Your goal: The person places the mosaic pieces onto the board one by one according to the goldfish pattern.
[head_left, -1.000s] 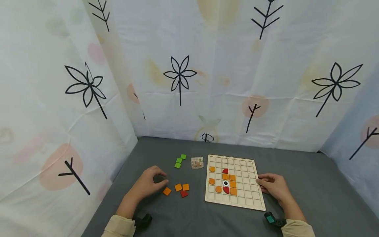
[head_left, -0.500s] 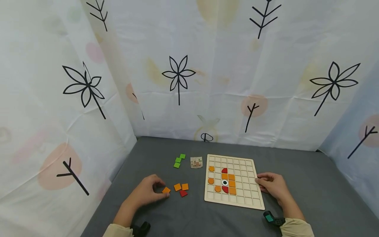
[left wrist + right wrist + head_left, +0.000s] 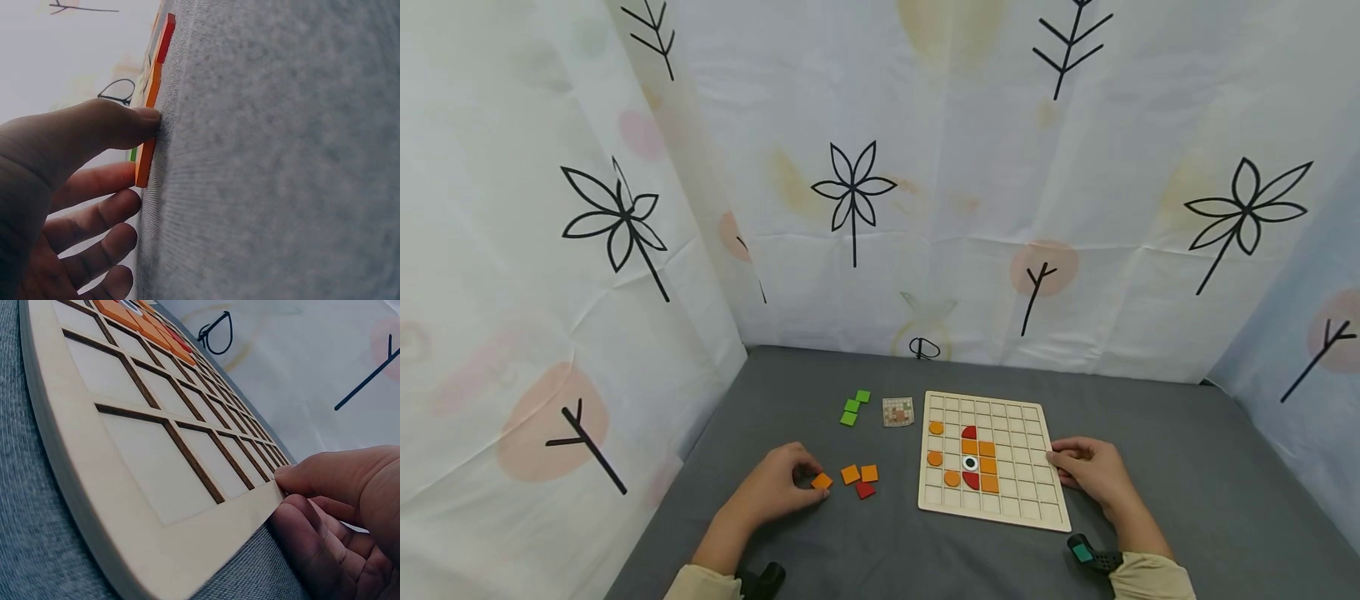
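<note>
My left hand (image 3: 781, 482) pinches an orange square tile (image 3: 822, 482) at the table surface. In the left wrist view the thumb (image 3: 134, 125) crosses the tile's near side, and the index finger meets its lower end. A wooden grid board (image 3: 1026, 467) lies to the right, its right edge held by my right hand (image 3: 1092, 468). The right wrist view puts that thumb (image 3: 294, 478) on top of the rim, with curled fingers below. Set in the board's cells are several orange squares (image 3: 988, 467), round orange pieces (image 3: 935, 458), two red pieces (image 3: 971, 481) and an eye piece (image 3: 970, 463).
Just right of my left hand lie two more orange tiles (image 3: 868, 473) and a red piece (image 3: 865, 490). Farther back are several green tiles (image 3: 852, 406) and a small patterned card (image 3: 898, 412). Printed curtains (image 3: 955, 208) enclose the grey table (image 3: 880, 550).
My left hand has come down toward me, and its thumb and index finger have closed around the orange tile. My right hand keeps its hold on the board's edge.
</note>
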{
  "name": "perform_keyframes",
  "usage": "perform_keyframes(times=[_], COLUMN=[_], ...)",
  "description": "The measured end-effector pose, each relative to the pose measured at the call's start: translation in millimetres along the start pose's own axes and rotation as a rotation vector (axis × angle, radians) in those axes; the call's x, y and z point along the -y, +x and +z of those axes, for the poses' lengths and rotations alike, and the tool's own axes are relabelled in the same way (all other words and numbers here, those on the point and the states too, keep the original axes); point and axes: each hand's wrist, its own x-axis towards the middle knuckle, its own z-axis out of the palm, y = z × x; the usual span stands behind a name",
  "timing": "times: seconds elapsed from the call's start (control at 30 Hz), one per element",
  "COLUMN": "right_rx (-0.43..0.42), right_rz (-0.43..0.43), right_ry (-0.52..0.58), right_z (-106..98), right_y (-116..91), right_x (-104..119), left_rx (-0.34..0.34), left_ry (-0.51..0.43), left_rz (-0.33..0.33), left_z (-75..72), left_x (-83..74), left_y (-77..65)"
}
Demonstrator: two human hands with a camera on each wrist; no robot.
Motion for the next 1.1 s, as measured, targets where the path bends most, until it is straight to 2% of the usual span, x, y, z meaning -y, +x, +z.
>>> perform_keyframes(times=[0.37, 0.77, 0.97, 1.1], right_rx=[-0.014, -0.061, -0.046, -0.043], right_rz=[0.013, 0.021, -0.006, -0.014], right_ry=[0.000, -0.038, -0.052, -0.062], right_z=[0.9, 1.5, 4.1, 4.6], right_y=[-4.0, -6.8, -8.5, -8.8], right_x=[3.7, 7.8, 10.0, 10.8], left_rx=[0.017, -0.027, -0.023, -0.013], left_ry=[0.004, 0.029, 0.044, 0.032], left_rz=[0.028, 0.048, 0.095, 0.128], left_z=[2.4, 3.4, 7.0, 11.4], left_x=[-2.8, -9.2, -15.3, -25.2], left_y=[6.1, 14.8, 22.2, 28.5])
